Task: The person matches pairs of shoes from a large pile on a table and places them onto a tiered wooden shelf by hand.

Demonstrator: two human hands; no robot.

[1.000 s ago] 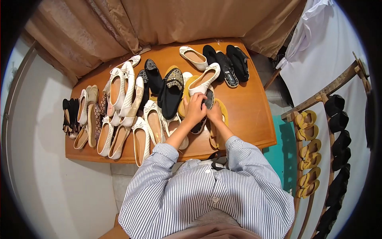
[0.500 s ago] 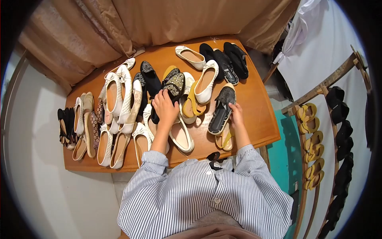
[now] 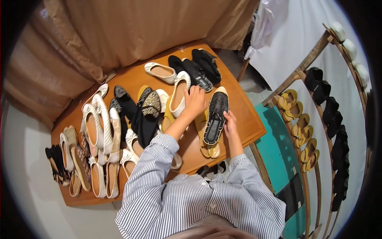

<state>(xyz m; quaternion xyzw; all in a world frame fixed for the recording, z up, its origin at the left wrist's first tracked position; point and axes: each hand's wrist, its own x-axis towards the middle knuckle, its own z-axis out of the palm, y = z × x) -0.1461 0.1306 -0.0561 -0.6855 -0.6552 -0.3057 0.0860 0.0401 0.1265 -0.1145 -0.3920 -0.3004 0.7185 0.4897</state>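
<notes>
1. Since the earlier frame your left hand [image 3: 195,101] has left the studded black shoe [image 3: 150,107] and crossed right to the white flat [image 3: 178,93]. Your right hand [image 3: 230,124] has stayed at the black woven shoe [image 3: 215,115].
2. Fingers: your right fingers are lightly closed on that shoe's outer rim, near its middle. Your left fingers lie bent over the white flat's near end. Whether they grip it cannot be told from here.
3. Position: the black woven shoe lies toe away from you, on top of a yellow sandal [image 3: 207,150], near the right edge of the tabletop [image 3: 243,117].
4. Risk: stacked like that, a tug on the upper shoe may drag the sandal toward the near edge and off. Your left sleeve passes low over the crowded flats — it could sweep one askew.
5. Count:
   - one black woven shoe under your hand
   - three black shoes [image 3: 197,72] at the far edge, with one cream flat [image 3: 159,71] beside them
   - six yellow sandals [image 3: 296,115] on the rack [image 3: 302,67], as far as they can be made out
   - the pale flats at left — too overlapped to count
</notes>
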